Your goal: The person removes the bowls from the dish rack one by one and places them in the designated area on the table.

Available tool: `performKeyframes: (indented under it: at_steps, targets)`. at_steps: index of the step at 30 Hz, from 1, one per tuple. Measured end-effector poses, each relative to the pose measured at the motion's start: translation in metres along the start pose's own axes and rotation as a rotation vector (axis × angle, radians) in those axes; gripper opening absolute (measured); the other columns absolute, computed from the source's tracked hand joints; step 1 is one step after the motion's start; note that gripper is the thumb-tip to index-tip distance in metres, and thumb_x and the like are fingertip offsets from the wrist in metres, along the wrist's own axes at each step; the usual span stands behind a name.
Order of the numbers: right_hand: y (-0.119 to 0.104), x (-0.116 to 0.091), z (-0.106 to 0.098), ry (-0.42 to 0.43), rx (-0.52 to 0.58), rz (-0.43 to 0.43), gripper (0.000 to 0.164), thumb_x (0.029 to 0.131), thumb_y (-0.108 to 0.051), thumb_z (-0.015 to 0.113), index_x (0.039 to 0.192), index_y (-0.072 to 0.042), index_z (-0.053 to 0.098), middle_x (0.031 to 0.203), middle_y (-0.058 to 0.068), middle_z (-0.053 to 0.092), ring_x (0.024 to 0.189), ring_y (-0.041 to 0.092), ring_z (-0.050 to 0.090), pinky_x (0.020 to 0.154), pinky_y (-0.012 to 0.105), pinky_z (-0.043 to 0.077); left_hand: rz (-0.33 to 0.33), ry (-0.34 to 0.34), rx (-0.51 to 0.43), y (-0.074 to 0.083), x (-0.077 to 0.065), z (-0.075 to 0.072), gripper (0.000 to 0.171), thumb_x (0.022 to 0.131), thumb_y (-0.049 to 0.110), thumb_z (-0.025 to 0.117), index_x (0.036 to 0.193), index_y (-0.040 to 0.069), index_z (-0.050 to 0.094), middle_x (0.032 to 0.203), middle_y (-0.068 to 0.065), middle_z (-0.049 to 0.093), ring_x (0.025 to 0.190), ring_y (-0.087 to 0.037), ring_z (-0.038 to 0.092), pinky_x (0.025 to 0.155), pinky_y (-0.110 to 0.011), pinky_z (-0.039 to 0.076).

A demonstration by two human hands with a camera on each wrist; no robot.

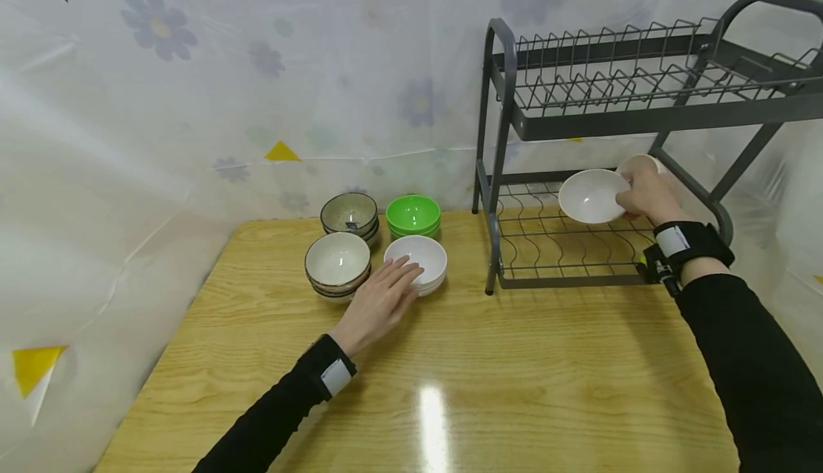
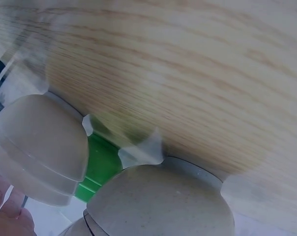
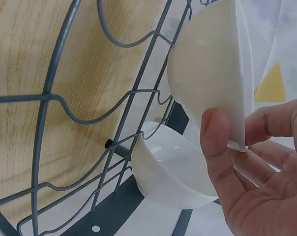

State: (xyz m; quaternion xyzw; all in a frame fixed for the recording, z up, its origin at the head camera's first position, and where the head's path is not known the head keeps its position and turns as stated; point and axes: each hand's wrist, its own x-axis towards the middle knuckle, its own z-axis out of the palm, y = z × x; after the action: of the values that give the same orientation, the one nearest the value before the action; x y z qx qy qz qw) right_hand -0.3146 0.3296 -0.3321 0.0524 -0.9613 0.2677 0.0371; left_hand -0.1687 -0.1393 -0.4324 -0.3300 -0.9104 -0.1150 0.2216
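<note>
My right hand [image 1: 651, 193] pinches the rim of a white bowl [image 1: 590, 198] over the lower shelf of the dish rack [image 1: 579, 281]. In the right wrist view that bowl [image 3: 207, 64] is tipped on its side, thumb outside and fingers inside the rim. Another white bowl [image 3: 170, 169] leans in the rack close by, mostly behind my hand in the head view. My left hand [image 1: 378, 305] has its fingers stretched out over the near rim of a stack of white bowls [image 1: 427, 255]. Whether it presses on them I cannot tell.
Left of that hand stands a stack of cream bowls [image 1: 337, 262] with dark rims. Behind are grey-green patterned bowls [image 1: 349, 213] and green bowls [image 1: 414, 214]. The rack's wire upper shelf [image 1: 643, 123] overhangs the right hand. Flowered plastic sheeting [image 1: 360, 66] backs the wooden table [image 1: 489, 387].
</note>
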Motion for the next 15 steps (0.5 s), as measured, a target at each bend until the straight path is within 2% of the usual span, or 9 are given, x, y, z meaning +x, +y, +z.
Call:
performKeyframes:
  at_steps: [6, 11, 15]
  targets:
    - [-0.004, -0.006, -0.003, -0.106, 0.107, 0.024, 0.056, 0.084, 0.004, 0.048, 0.130, 0.033, 0.038, 0.116, 0.057, 0.049, 0.060, 0.036, 0.073, 0.056, 0.043, 0.063, 0.005, 0.001, 0.009, 0.002, 0.000, 0.000, 0.039, 0.101, 0.021, 0.060, 0.138, 0.008, 0.059, 0.139, -0.010, 0.064, 0.141, -0.027, 0.051, 0.124, -0.042, 0.035]
    - [-0.008, -0.013, -0.004, -0.179, 0.139, 0.087, 0.063, 0.086, 0.001, 0.047, 0.139, 0.030, 0.029, 0.126, 0.056, 0.044, 0.061, 0.024, 0.072, 0.059, 0.038, 0.064, 0.002, -0.017, 0.031, 0.005, 0.000, -0.002, 0.040, 0.102, 0.023, 0.059, 0.140, 0.009, 0.058, 0.140, -0.008, 0.063, 0.142, -0.026, 0.050, 0.125, -0.042, 0.034]
    - [-0.010, -0.018, -0.004, -0.201, 0.140, 0.086, 0.064, 0.087, 0.000, 0.047, 0.141, 0.028, 0.029, 0.127, 0.055, 0.044, 0.063, 0.025, 0.073, 0.060, 0.038, 0.064, 0.002, -0.023, 0.033, 0.007, 0.000, -0.004, 0.041, 0.102, 0.023, 0.059, 0.141, 0.009, 0.057, 0.141, -0.008, 0.063, 0.143, -0.026, 0.049, 0.126, -0.042, 0.032]
